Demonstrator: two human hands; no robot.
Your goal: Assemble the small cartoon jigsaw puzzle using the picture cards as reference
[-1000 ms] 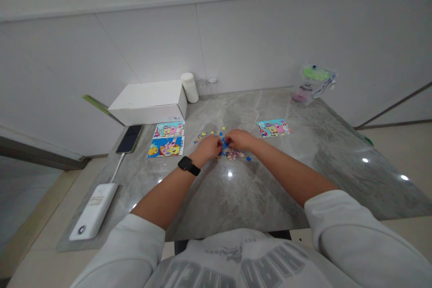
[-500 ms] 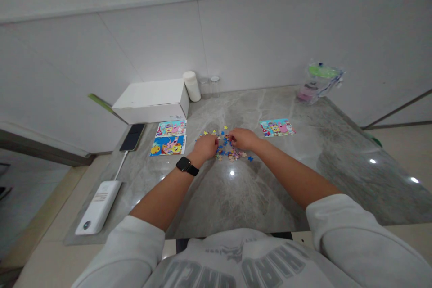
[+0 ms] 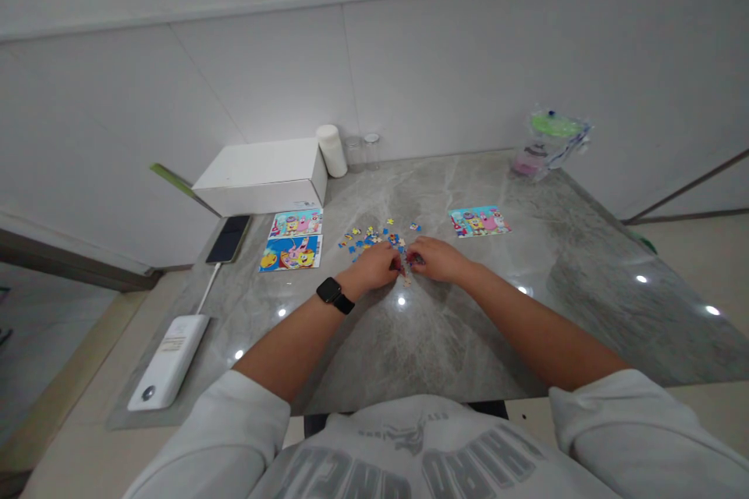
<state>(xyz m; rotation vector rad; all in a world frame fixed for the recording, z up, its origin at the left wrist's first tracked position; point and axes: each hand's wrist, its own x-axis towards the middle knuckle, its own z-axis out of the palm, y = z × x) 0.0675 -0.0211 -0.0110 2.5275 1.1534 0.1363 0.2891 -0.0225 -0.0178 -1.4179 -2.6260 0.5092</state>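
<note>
Small colourful puzzle pieces (image 3: 370,235) lie in a loose pile at the middle of the grey marble table. My left hand (image 3: 380,266), below a black watch, is curled over the near side of the pile. Facing it from the right, my right hand (image 3: 431,258) has its fingers bent inward among the pieces. Whatever the fingertips of either hand hold is too small to make out. Two cartoon picture cards, an upper one (image 3: 296,223) and a lower one (image 3: 291,253), lie left of the pile; a third card (image 3: 480,221) lies to the right.
On the grey table (image 3: 427,351), a white box (image 3: 260,171), a white cylinder (image 3: 332,151) and clear glasses (image 3: 371,152) stand near the wall. A phone (image 3: 228,239) is cabled to a white power bank (image 3: 168,362). A plastic bag (image 3: 551,145) sits at the back right.
Both hands have moved toward me, the left also rightward. More pieces on the pile's left and far side now show, and one lies apart beyond my right hand.
</note>
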